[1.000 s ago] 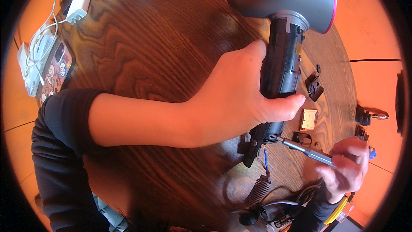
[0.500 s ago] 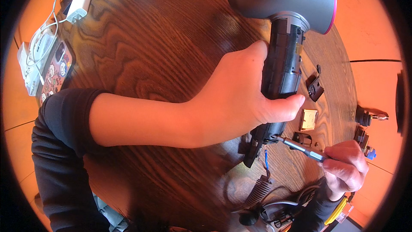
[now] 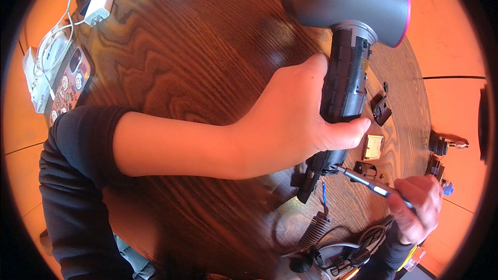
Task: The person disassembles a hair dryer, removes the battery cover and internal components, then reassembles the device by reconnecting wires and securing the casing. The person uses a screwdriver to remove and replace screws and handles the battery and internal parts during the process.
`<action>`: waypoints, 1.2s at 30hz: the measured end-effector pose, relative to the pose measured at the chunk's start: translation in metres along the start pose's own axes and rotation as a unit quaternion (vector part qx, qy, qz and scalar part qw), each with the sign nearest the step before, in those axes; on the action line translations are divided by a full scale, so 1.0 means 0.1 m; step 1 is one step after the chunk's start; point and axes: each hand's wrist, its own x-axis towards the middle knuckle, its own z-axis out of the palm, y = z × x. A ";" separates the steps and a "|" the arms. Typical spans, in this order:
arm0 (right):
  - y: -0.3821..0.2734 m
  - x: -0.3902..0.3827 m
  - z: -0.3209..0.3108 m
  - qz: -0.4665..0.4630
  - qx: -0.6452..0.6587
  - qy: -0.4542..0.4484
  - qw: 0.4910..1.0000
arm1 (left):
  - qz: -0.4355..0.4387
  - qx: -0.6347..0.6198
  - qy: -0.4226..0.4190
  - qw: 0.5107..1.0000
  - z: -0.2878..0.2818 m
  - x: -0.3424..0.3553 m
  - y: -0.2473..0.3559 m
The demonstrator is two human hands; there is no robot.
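Fingers (image 3: pixel 413 186) of right hand (image 3: pixel 418 211) pinching screwdriver (image 3: pixel 379 190); left hand (image 3: pixel 293 116) wrapping hair-dryer handle (image 3: pixel 346 70) (some fingers hidden behind); gold plate (image 3: pixel 373 147), dark bracket (image 3: pixel 366 167) lying near; cables (image 3: pixel 337 246) crowding right sleeve (image 3: pixel 390 255).

The wooden table (image 3: pixel 181 46) carries 1 white charger (image 3: pixel 100 6), 1 gold piece (image 3: pixel 373 147), black parts (image 3: pixel 382 112) and probably 1 phone (image 3: pixel 70 85).

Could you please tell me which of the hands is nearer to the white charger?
Left. The left hand grips the hair dryer's handle, below and right of the white charger; the right hand, holding the screwdriver, is farther off, at lower right.
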 end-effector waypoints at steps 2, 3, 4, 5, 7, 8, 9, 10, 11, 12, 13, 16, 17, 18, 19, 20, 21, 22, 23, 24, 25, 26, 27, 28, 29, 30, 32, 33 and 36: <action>-0.07 -0.02 0.02 -0.034 -0.100 0.008 0.994 | -0.001 0.002 -0.003 1.000 0.00 0.00 0.01; -0.08 -0.01 0.02 -0.015 -0.093 0.006 0.996 | -0.014 0.009 -0.005 1.000 0.00 0.00 0.01; -0.09 -0.01 0.03 -0.009 -0.085 0.004 0.996 | -0.003 -0.002 -0.004 1.000 0.00 0.01 0.01; -0.10 -0.01 0.02 -0.005 -0.076 0.006 0.997 | -0.004 -0.006 -0.004 1.000 0.00 0.01 0.02; -0.08 0.02 0.01 0.025 -0.035 -0.005 0.999 | -0.012 -0.008 -0.006 1.000 0.00 0.00 0.02; -0.07 0.04 -0.01 0.034 -0.015 -0.013 0.999 | -0.018 -0.005 -0.009 1.000 -0.01 0.00 0.03; -0.06 0.06 -0.02 0.042 0.004 -0.021 0.999 | -0.024 -0.002 -0.011 1.000 -0.01 -0.01 0.03; -0.06 0.08 -0.04 0.046 0.004 -0.031 0.998 | -0.026 -0.006 -0.013 1.000 -0.01 -0.01 0.03; -0.07 0.10 -0.06 0.106 0.057 -0.038 0.992 | -0.028 -0.009 -0.015 0.999 -0.01 0.00 0.02; -0.10 0.12 -0.06 0.164 0.101 -0.052 0.980 | -0.029 -0.013 -0.017 0.999 -0.01 0.00 0.02; -0.13 0.14 -0.07 0.220 0.143 -0.065 0.963 | -0.016 -0.004 -0.012 1.000 -0.01 0.00 0.01; -0.26 0.18 -0.06 0.433 0.239 -0.009 0.869 | 0.010 0.015 -0.004 1.000 0.00 0.01 0.00; -0.30 0.19 -0.06 0.503 0.269 0.013 0.821 | 0.009 0.015 -0.004 1.000 0.00 0.00 0.00; -0.32 0.20 -0.06 0.534 0.313 0.036 0.784 | -0.002 0.014 -0.005 1.000 0.00 0.00 -0.01; -0.32 0.21 -0.08 0.526 0.288 0.002 0.800 | 0.002 0.013 -0.007 1.000 0.00 0.00 -0.01; -0.32 0.21 -0.09 0.516 0.262 -0.030 0.815 | -0.004 0.012 -0.011 1.000 -0.01 0.00 -0.01; -0.31 0.22 -0.11 0.505 0.236 -0.063 0.828 | -0.010 0.009 -0.015 1.000 -0.01 0.00 -0.01; -0.30 0.21 -0.10 0.476 0.284 -0.015 0.832 | -0.002 0.010 -0.013 1.000 -0.01 0.00 -0.01; -0.30 0.20 -0.10 0.408 0.226 -0.020 0.884 | 0.006 0.009 -0.012 1.000 -0.01 0.01 -0.01; -0.28 0.18 -0.10 0.338 0.166 -0.025 0.926 | -0.005 0.012 -0.013 1.000 0.00 0.01 -0.01; -0.25 0.17 -0.10 0.263 0.103 -0.030 0.959 | 0.009 0.010 -0.007 1.000 0.00 0.01 0.00; -0.21 0.15 -0.10 0.168 0.026 -0.048 0.984 | 0.005 0.012 -0.004 1.000 0.00 0.00 0.00; -0.20 0.13 -0.09 0.091 -0.005 -0.034 0.995 | 0.000 0.014 -0.001 1.000 0.00 0.00 0.00; -0.21 0.11 -0.09 0.056 -0.073 -0.048 0.995 | 0.002 0.015 -0.001 1.000 0.00 0.00 0.01; -0.23 0.09 -0.10 0.020 -0.140 -0.062 0.988 | 0.004 0.017 -0.001 1.000 0.00 0.00 0.01; -0.23 0.08 -0.09 -0.015 -0.174 -0.060 0.983 | 0.000 0.019 0.000 1.000 0.00 0.00 0.01; -0.24 0.05 -0.07 -0.043 -0.197 -0.077 0.977 | 0.010 0.004 -0.001 1.000 0.01 0.01 0.01; -0.24 0.05 -0.07 -0.019 -0.168 -0.084 0.982 | 0.002 -0.001 -0.004 1.000 0.01 0.01 0.01; -0.23 0.08 -0.07 0.035 -0.092 -0.079 0.992 | 0.002 0.018 -0.010 1.000 0.00 0.01 0.01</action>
